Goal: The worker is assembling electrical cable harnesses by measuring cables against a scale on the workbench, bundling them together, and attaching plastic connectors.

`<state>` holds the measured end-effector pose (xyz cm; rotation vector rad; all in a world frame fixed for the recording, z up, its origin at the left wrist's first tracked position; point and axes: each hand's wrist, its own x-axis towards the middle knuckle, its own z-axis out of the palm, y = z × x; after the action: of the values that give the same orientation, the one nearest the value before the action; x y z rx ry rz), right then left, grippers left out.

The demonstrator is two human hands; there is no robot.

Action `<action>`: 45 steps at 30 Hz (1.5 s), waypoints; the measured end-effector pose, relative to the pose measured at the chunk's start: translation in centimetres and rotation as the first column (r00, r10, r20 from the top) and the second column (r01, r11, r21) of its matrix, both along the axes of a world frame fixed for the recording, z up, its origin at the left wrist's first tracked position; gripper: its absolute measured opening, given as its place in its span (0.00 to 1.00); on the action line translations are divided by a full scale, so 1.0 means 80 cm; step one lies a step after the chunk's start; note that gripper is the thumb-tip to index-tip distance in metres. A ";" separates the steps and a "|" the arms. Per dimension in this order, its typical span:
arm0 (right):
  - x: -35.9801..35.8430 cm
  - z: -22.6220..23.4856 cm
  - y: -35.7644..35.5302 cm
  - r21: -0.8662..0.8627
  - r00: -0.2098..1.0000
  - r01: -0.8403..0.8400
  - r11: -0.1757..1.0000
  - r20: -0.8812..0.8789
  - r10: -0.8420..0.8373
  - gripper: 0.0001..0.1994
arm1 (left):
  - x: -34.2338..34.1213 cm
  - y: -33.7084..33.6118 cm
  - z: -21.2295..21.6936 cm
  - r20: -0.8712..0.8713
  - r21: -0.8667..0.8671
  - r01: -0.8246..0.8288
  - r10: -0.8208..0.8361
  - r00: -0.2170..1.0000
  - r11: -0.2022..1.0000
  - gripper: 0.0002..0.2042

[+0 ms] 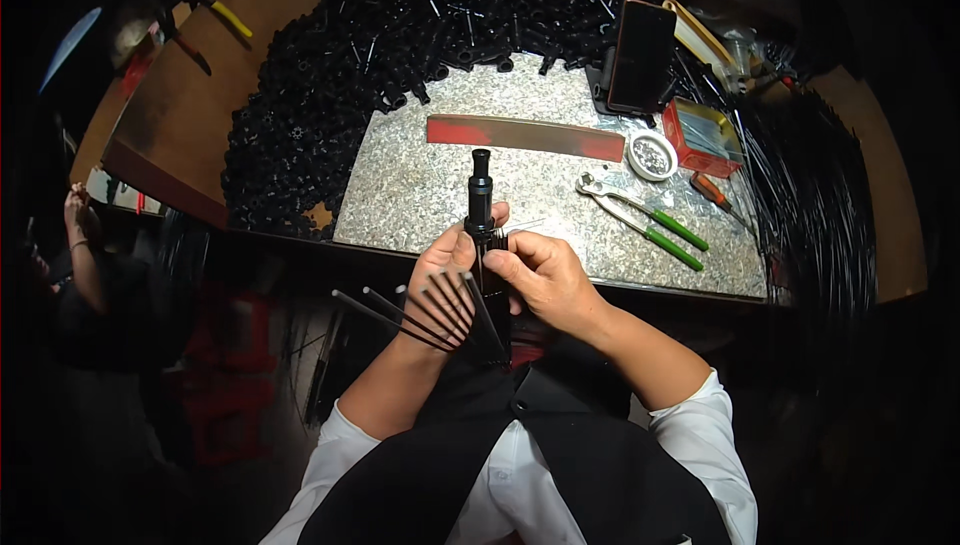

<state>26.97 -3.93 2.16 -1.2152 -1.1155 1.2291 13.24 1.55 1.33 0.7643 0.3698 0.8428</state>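
A glossy black tubular piece with a stepped, narrower top was held upright above the lap, just before the near edge of the speckled grey stone slab. It was gripped around its middle by the left hand, its fingers curled and its thumb laid along the front. The thumb and bent forefinger of the right hand were drawn close together beside the tube's ringed collar; whether the collar or some small piece was pinched there could not be told. Below, slender black rods with grey tips were fanned out over the left wrist.

The step in hand was judged to be fine fingertip work at the collar. For this, the tube was best gripped firmly and without twist, the collar left in clear sight, and the fanned rods guarded from snagging on the sleeve. Only light fingertip pressure was judged to be called for, lest the small parts be bent.
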 end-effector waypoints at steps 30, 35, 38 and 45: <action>0.056 0.018 -0.025 0.070 0.972 -0.226 0.972 -0.056 0.230 0.10 | 0.030 -0.025 0.015 0.129 0.018 0.101 -0.102 0.986 0.995 0.23; 0.064 0.019 -0.023 0.075 0.940 -0.305 0.949 -0.135 0.312 0.09 | 0.034 -0.023 0.009 0.103 0.068 0.106 -0.113 0.988 0.992 0.25; 0.067 0.009 -0.020 0.056 0.925 -0.324 0.944 -0.191 0.329 0.10 | 0.036 -0.020 0.008 0.046 0.065 0.112 -0.115 0.992 0.992 0.26; 0.065 0.008 -0.016 0.067 0.897 -0.341 0.938 -0.275 0.346 0.10 | 0.032 -0.022 0.013 0.118 0.056 0.111 -0.117 0.986 0.992 0.25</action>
<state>32.15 -5.24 2.76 -0.8118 -1.1507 1.6023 15.78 -0.23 2.34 0.7689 0.1959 0.7888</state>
